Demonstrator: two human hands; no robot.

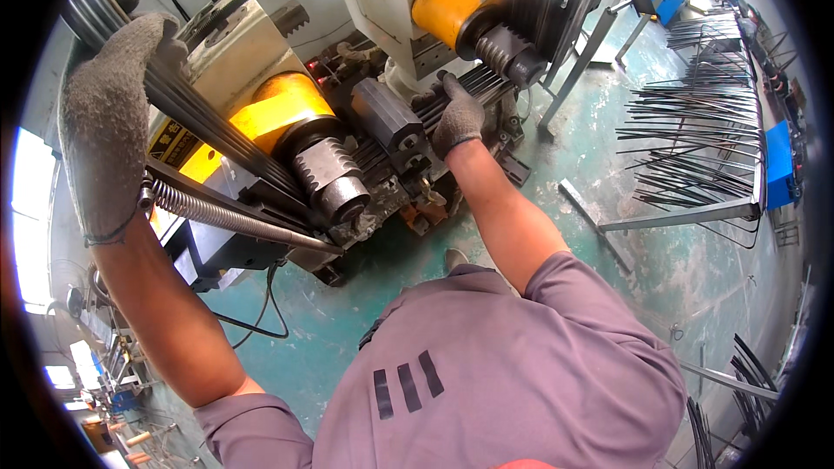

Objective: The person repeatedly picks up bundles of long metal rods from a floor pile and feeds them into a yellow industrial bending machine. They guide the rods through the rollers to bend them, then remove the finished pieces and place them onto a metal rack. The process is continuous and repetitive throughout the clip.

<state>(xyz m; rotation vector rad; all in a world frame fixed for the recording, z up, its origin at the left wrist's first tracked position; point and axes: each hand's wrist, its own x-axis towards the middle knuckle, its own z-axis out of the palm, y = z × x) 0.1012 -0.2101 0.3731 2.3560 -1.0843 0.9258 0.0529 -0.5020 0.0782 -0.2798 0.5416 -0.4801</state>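
My left hand point(111, 104), in a grey knit glove, is raised at the far left and wrapped round a bundle of dark metal rods point(228, 135). The bundle slants down to the left toothed steel roller point(328, 175) of a bending machine, in front of a yellow housing point(282, 108). At the machine's middle, my gloved right hand point(459, 117) is closed over more rods point(483, 80), beside a dark block point(387, 117). Its fingertips are partly hidden. Next to it is the right toothed roller point(512, 54), under another yellow housing point(447, 9). A coil spring point(204, 207) runs below the left bundle.
Upright rods point(532, 0) stand at the machine's right side. Farther right, a metal rack point(686, 215) bears many bent dark rods point(686, 135), with a blue box point(779, 165) beyond. A black cable point(276, 308) loops over the green floor point(365, 295) below the machine.
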